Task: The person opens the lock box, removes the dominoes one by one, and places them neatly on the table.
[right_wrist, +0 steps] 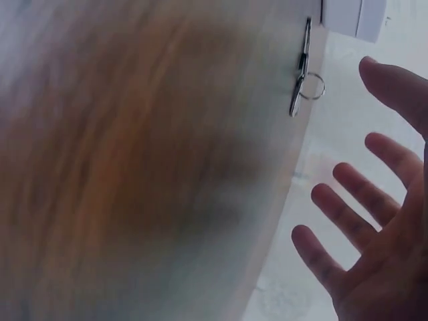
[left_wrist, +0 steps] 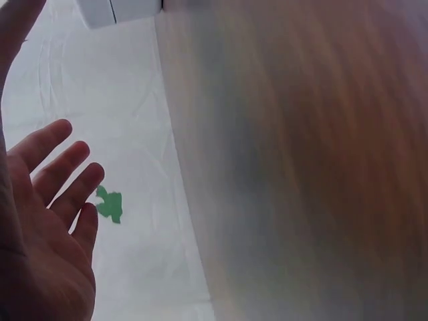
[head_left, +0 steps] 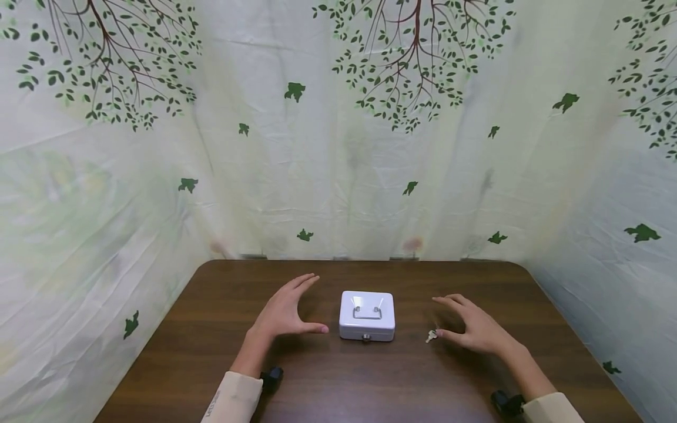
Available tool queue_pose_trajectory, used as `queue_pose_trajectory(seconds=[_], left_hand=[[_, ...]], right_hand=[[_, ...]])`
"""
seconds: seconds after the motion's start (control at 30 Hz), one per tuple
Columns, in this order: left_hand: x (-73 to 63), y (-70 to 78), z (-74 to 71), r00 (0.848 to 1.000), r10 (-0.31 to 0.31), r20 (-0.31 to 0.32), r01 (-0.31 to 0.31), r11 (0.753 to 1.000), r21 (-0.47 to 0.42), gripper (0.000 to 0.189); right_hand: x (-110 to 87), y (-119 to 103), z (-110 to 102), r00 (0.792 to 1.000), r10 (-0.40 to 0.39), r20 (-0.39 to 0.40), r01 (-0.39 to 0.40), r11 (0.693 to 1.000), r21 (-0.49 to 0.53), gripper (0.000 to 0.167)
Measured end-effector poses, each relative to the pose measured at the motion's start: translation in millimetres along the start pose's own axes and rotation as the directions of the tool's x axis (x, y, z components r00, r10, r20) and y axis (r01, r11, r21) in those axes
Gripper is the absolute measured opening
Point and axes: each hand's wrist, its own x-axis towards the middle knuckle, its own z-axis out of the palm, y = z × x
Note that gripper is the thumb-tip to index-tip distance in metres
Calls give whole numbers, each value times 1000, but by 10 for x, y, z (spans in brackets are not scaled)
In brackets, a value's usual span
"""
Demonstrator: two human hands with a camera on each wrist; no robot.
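Note:
A small white cash box sits closed on the table, its wire handle lying flat on the lid and a round lock on its front. To its left my left hand hovers with fingers spread and thumb toward the box, holding nothing. On the other side, my right hand is also spread and holds nothing. Keys on a ring lie on the table by the right thumb tip; in the right wrist view the keys are apart from the fingers.
The brown wooden table has rounded far corners. A pale cloth printed with branches and leaves hangs behind it and along both sides. Each wrist wears a dark strap device, such as the one on the left.

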Motion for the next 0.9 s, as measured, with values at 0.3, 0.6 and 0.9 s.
queue_pose_trajectory(seconds=[0.3, 0.6, 0.9], left_hand=[[93, 116, 97, 999, 4, 53, -1, 998, -57, 123], [132, 199, 225, 994, 33, 103, -27, 998, -62, 118], [158, 249, 314, 989, 66, 131, -55, 994, -90, 119]], right_hand=[[37, -64, 33, 998, -44, 51, 40, 997, 66, 52], [13, -93, 75, 989, -64, 130, 58, 997, 44, 31], [12, -76, 85, 988, -83, 133, 77, 996, 49, 19]])
